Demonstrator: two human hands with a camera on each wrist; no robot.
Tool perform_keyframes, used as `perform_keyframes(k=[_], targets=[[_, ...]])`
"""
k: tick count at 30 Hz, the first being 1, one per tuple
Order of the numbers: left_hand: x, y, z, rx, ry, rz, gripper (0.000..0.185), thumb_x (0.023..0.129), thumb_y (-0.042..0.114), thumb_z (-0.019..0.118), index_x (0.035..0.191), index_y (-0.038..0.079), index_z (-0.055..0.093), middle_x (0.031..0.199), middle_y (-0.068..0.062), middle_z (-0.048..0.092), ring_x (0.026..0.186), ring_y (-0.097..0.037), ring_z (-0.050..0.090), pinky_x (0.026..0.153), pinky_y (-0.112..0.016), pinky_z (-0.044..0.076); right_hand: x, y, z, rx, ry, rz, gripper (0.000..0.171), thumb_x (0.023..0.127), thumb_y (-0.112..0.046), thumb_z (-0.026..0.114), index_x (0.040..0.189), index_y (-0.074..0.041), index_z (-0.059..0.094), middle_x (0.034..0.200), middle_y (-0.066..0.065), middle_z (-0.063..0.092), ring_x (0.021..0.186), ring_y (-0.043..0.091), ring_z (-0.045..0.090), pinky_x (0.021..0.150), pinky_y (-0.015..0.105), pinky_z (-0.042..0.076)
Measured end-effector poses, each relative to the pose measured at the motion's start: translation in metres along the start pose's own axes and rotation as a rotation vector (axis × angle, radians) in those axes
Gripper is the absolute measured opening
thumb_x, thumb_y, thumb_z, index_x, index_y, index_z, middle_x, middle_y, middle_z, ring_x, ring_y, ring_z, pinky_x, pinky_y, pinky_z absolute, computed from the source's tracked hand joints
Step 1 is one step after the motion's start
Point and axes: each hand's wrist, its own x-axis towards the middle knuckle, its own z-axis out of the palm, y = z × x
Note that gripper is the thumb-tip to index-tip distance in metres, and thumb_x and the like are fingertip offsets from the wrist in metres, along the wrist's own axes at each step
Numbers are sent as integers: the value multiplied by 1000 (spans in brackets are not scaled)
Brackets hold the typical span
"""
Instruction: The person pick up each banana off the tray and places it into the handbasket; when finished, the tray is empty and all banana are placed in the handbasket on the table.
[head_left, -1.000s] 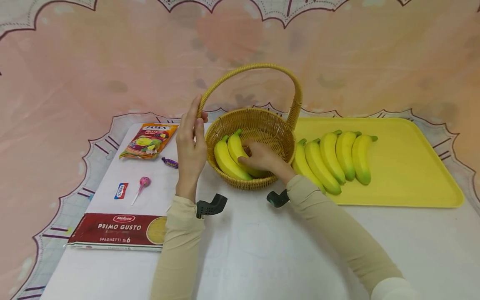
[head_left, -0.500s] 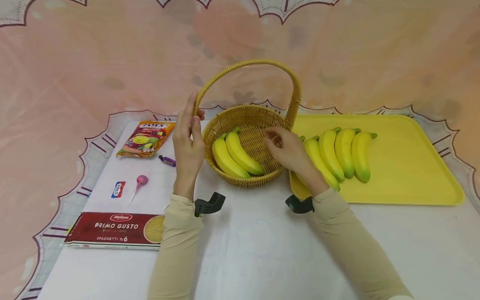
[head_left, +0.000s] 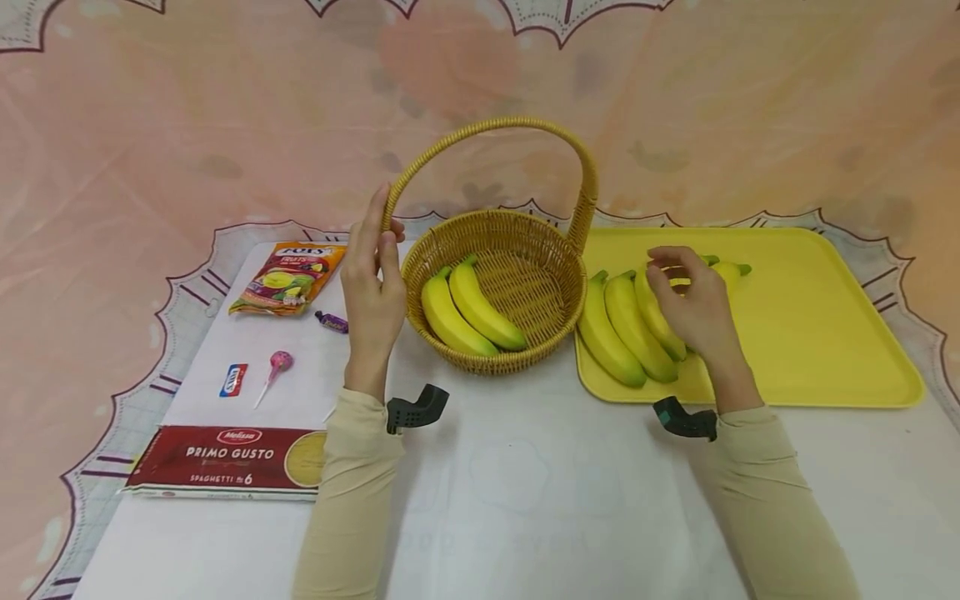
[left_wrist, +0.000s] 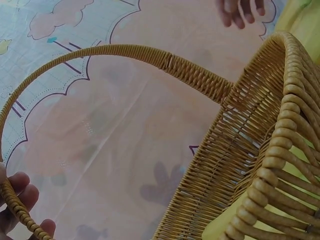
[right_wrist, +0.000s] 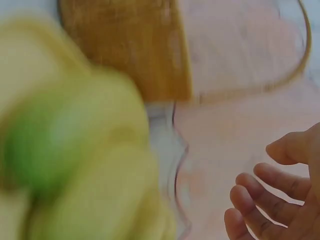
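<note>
Woven tan wicker basket (head_left: 498, 283) already holds two yellow bananas (head_left: 467, 310), its handle steadied by the left hand (head_left: 372, 287) curled around it, while right of the basket the right hand (head_left: 693, 307), fingers loosely curved and grasping nothing, hovers over the remaining bananas (head_left: 628, 327) on the yellow plastic tray (head_left: 817, 333).

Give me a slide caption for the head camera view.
Left hand holds the basket handle while the right hand reaches over bananas on the yellow tray.
</note>
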Motion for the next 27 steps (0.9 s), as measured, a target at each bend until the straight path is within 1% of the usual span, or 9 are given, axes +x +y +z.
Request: perform_keyframes(k=[4,6,9,11,14,17,19,24,27], targets=[[0,-2,2,-14,10,9,41,101,13,42,141,20,46,94,-15,56,90,-17,51,77,-25,40,-2,28,-24,-60,19,96,45,97,-33,45,132,-4,50,125,17,53,111,30,50,83,24,39],[0,-3,3,-23,10,12,40,101,12,42,140,19,47,92,-15,54,87,-17,49,75,-25,38,-5,43,-34,-91,21,132,48,97,-33,44,134,-1,47,128,21,49,113,35,47,84,28,39],[-1,-5,4,-34,7,12,40,101,12,41,140,18,47,90,-15,52,86,-16,46,73,-25,35,-10,61,-47,-132,3,186,53,97,-33,42,137,3,42,131,26,43,118,41,42,89,39,39],[-1,-5,4,-34,6,9,40,101,12,41,140,18,47,89,-15,51,85,-16,44,73,-25,35,-13,71,-52,-148,-42,219,59,97,-35,42,140,5,36,133,30,39,120,46,39,92,50,38],[-1,-5,3,-36,10,0,40,101,13,41,140,19,47,90,-14,50,85,-15,44,74,-24,36,-15,81,-59,-165,-173,275,73,97,-43,42,147,5,20,139,34,31,123,52,34,95,62,35],[-1,-6,3,-41,8,-6,40,101,15,40,141,18,45,92,-15,49,86,-14,43,74,-24,36,-17,88,-62,-184,-296,308,82,96,-49,41,149,4,7,142,36,27,125,55,32,96,64,34],[-2,-6,4,-43,8,-12,40,102,16,39,141,17,45,92,-15,48,86,-14,42,74,-24,35,-18,92,-64,-195,-340,315,83,96,-51,40,150,3,7,142,37,28,125,55,32,97,64,33],[-3,-6,6,-55,19,-21,40,102,17,39,141,18,45,90,-15,47,84,-12,39,72,-25,33,-26,96,-68,-191,-381,294,78,97,-49,40,151,0,11,141,36,31,125,53,34,97,63,34],[-2,-5,7,-73,28,-29,40,101,15,41,140,17,47,90,-13,47,84,-11,40,72,-24,34,-32,95,-72,-196,-400,276,76,97,-47,41,151,-2,12,140,36,32,123,53,36,94,62,37]])
